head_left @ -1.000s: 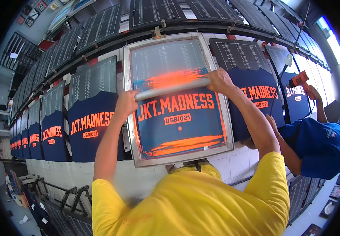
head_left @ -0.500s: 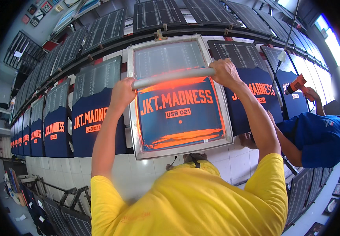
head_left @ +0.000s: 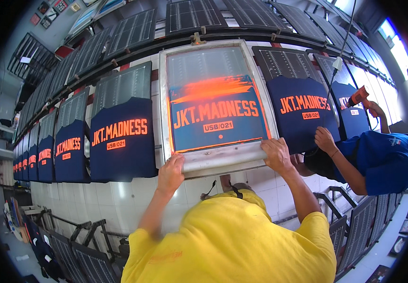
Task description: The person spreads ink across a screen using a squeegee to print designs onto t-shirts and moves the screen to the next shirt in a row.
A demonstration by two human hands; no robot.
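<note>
A screen-printing frame lies over a dark pallet in front of me. Bright orange ink is smeared across the upper middle of its mesh, above orange block lettering. A pale squeegee spans the frame's near end, with a thin orange line along its far edge. My left hand is closed round the squeegee's left end. At the other end, my right hand grips it with the fingers on top. The squeegee's blade is hidden.
Navy shirts with orange print lie on pallets to the left and right. At the right, a person in a blue shirt holds an orange heat gun. A cable hangs there. Another row of pallets stands beyond a rail.
Both hands have drawn the squeegee toward me, from the frame's upper middle to its near end. The orange ink near the bottom is no longer visible. The other person's nearer hand has risen.
</note>
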